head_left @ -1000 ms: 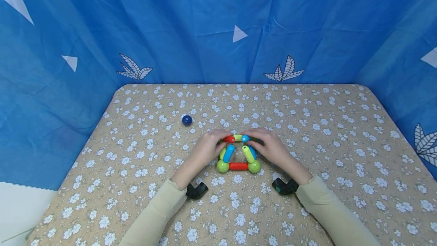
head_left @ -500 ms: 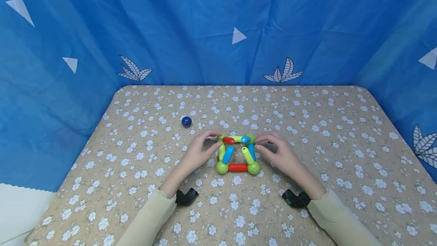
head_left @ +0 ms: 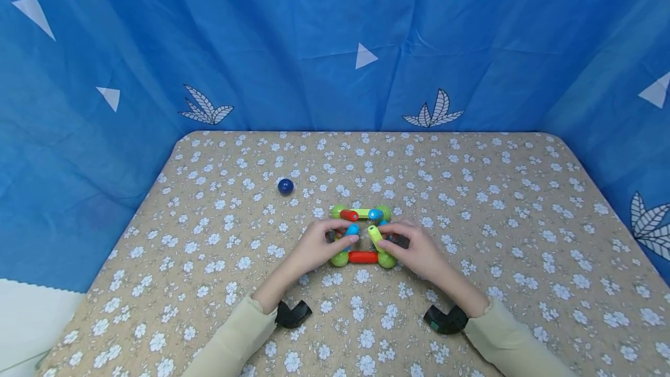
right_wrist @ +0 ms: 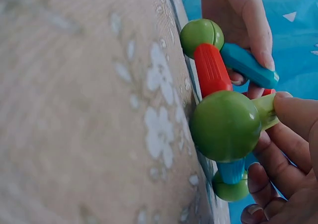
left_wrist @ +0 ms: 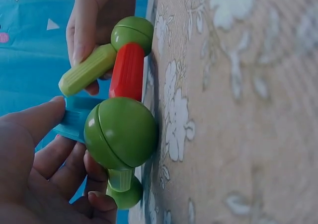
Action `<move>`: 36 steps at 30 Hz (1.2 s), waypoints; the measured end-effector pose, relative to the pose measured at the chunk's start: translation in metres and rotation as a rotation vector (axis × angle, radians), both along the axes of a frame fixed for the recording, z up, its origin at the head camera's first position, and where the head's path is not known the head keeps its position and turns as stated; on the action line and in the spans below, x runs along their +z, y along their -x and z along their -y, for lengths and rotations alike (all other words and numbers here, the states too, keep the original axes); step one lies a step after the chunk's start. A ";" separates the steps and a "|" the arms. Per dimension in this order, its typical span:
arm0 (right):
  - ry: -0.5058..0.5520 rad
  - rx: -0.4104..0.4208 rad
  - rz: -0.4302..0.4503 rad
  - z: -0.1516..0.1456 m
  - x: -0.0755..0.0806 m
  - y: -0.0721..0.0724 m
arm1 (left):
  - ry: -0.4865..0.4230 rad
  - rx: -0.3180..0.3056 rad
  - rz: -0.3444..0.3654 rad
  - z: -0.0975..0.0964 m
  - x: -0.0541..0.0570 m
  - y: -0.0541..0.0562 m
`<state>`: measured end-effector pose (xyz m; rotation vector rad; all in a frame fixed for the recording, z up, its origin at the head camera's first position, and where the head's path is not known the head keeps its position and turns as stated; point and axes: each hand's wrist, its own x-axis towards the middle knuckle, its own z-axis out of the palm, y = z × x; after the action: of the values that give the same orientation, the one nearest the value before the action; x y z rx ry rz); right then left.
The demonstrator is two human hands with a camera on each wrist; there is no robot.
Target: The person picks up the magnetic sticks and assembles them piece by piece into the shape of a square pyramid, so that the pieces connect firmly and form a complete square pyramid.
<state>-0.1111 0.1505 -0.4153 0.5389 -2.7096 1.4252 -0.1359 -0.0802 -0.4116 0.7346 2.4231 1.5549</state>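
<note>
A frame of green balls and coloured toy rods lies on the table. At its front, a red rod [head_left: 363,257] joins a green ball [head_left: 339,259] on the left to another green ball [right_wrist: 226,126] on the right. My left hand [head_left: 314,246] pinches the blue rod [left_wrist: 77,117] that slants up from the front left ball. The yellow-green rod [head_left: 375,236] rising from the front right ball is pinched by my right hand [head_left: 421,249]. Behind, a red rod [head_left: 349,214] and a blue rod [head_left: 375,214] lean inward from the back balls, untouched. Both side rods are partly hidden by my hands.
A loose dark blue ball [head_left: 285,187] lies beyond the frame to the left. Flowered cloth [head_left: 502,191] covers the table, and a blue curtain [head_left: 324,74] hangs along its back and sides. Each wrist wears a black camera mount [head_left: 293,314].
Both hands let go of the back leaning rods, spread outward, then came toward the front and closed in on the front blue and yellow-green rods. The frame stayed about where it was.
</note>
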 end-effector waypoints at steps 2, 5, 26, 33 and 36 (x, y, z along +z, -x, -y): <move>0.016 0.009 -0.005 0.000 -0.001 0.000 | -0.011 0.002 0.006 0.000 -0.001 0.000; 0.031 0.016 0.000 0.000 -0.001 0.001 | -0.005 0.006 0.009 -0.001 -0.001 0.000; -0.141 0.013 -0.200 -0.005 0.009 0.028 | 0.036 0.007 -0.011 -0.001 -0.002 0.000; -0.140 0.084 -0.147 0.003 0.008 0.036 | -0.009 0.001 -0.004 0.000 -0.003 0.000; -0.142 0.078 -0.144 0.002 0.007 0.037 | -0.023 -0.005 -0.007 0.000 -0.004 0.000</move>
<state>-0.1479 0.1481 -0.4085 0.7329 -2.7156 1.1646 -0.1358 -0.0800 -0.4153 0.7505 2.4100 1.5835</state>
